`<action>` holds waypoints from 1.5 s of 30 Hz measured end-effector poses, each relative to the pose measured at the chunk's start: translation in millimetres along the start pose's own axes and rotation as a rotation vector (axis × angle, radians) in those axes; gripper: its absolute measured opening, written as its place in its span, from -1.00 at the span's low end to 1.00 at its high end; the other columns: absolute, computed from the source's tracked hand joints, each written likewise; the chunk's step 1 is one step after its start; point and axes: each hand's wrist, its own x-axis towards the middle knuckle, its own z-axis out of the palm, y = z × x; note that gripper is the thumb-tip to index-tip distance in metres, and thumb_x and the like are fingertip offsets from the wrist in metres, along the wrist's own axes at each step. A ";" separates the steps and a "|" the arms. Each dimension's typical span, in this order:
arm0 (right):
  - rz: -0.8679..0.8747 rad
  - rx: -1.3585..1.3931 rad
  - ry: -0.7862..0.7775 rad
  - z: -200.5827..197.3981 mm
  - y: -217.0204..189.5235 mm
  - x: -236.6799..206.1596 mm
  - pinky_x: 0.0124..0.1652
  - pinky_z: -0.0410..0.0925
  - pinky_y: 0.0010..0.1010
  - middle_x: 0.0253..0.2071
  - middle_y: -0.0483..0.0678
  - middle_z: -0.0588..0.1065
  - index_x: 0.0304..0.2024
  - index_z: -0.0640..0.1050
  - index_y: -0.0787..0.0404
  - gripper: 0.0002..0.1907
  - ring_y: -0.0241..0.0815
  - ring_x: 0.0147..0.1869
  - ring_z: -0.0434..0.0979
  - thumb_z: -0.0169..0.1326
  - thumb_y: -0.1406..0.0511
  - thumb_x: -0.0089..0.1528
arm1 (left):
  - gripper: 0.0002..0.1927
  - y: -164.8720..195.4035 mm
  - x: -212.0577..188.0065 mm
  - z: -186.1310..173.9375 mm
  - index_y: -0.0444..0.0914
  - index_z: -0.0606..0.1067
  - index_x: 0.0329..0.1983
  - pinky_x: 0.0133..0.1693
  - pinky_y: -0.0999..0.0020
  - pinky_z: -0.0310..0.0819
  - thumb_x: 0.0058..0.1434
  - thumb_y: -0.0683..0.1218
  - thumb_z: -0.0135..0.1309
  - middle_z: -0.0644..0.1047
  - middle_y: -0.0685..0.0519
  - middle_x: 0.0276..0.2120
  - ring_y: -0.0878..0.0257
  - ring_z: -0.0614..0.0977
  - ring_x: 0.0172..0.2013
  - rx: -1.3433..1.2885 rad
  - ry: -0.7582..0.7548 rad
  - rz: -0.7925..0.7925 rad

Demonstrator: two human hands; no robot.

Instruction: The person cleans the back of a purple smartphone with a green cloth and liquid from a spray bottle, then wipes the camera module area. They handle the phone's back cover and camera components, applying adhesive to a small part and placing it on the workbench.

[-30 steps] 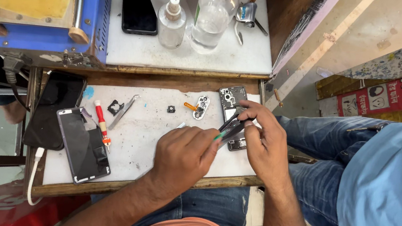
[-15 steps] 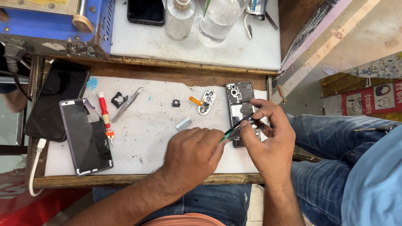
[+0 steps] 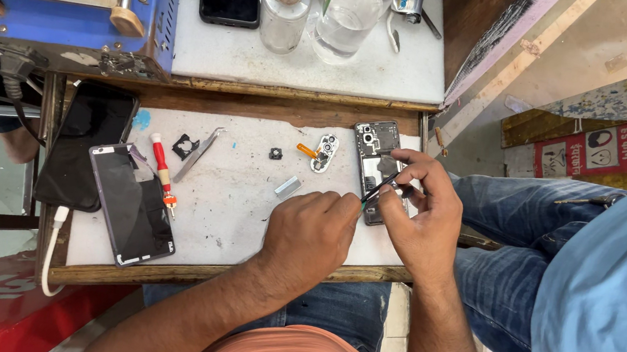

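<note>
Opened phone: lay back-up near the right edge of the white surface, its cover off and inner parts bare.
Right hand: fingers pinched narrow on a thin dark tool, tip resting on the phone body.
Left hand: curled, fingertips touching the phone's lower edge; whether it gripped anything could not be told.
Handling: judged light, stiff, fragile; best held by the side edges, clear of exposed parts.
Nearby: camera module, red screwdriver, tweezers.
</note>
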 end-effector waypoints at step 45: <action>-0.259 0.396 -0.096 -15.8 22.1 5.2 0.40 0.42 -0.03 0.27 0.21 0.39 -0.22 0.31 0.24 -0.80 0.08 0.45 0.42 -0.04 0.57 0.20 | -0.83 14.4 -5.2 -27.2 -0.26 0.49 -0.23 -0.43 0.19 0.45 0.18 -0.17 0.25 0.50 0.04 -0.51 0.10 0.58 -0.48 -0.050 0.021 0.065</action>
